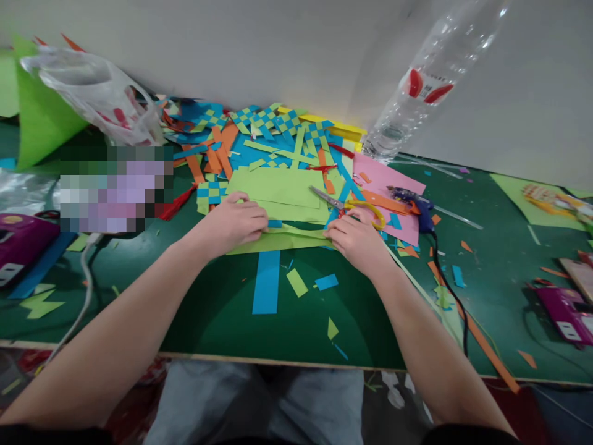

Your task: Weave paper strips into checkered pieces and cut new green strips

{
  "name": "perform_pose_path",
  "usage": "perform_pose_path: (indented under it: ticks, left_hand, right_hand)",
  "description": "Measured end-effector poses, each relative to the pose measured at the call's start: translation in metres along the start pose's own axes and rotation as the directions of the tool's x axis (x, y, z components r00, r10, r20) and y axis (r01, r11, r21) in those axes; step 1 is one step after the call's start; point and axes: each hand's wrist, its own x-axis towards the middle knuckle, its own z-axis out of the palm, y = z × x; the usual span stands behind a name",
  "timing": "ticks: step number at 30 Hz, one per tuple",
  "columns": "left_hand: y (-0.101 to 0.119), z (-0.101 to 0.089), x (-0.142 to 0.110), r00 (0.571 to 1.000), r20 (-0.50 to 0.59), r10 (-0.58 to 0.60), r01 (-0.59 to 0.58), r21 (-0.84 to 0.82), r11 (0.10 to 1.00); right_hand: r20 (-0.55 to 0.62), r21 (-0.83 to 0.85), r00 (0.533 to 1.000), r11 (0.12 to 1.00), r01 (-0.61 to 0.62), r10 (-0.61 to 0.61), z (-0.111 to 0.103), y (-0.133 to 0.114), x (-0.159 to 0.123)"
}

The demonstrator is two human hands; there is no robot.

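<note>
Black sleeves barely in frame, green paper partly behind fingers.

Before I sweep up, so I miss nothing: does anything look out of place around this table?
Yes. At right, the long orange strip slants across the green table with its near end poking past the front edge, so it might slip off. Pale scraps also show below that edge, as if dropped.

Nothing can be read for certain — the clear bottle at the worktop's back edge bears a red-and-white label, its print too small; the plastic bag, farther left along that edge, shows illegible red markings.
</note>
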Motion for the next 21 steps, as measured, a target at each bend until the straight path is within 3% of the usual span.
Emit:
perform_pose_path:
  ticks: [7,11,21]
  left_hand:
    - [0.002,-0.002,0.0,0.998,-0.06,-0.005,0.005,0.007,1.0]
    - [0.001,0.001,0.0,0.999,-0.039,-0.012,0.012,0.016,1.0]
    - [-0.006,0.011,-0.002,0.996,-0.021,-0.082,0.078,-0.127,0.989]
  right_hand:
    - [0.018,-0.016,1.0,1.0,-0.024,0.025,-0.002,-0.002,0.002]
    - [0.012,-0.022,0.998,0.998,-0.057,0.057,-0.001,-0.003,0.003]
    - [-0.02,0.034,0.999,0.999,-0.042,0.043,0.002,0.0,0.003]
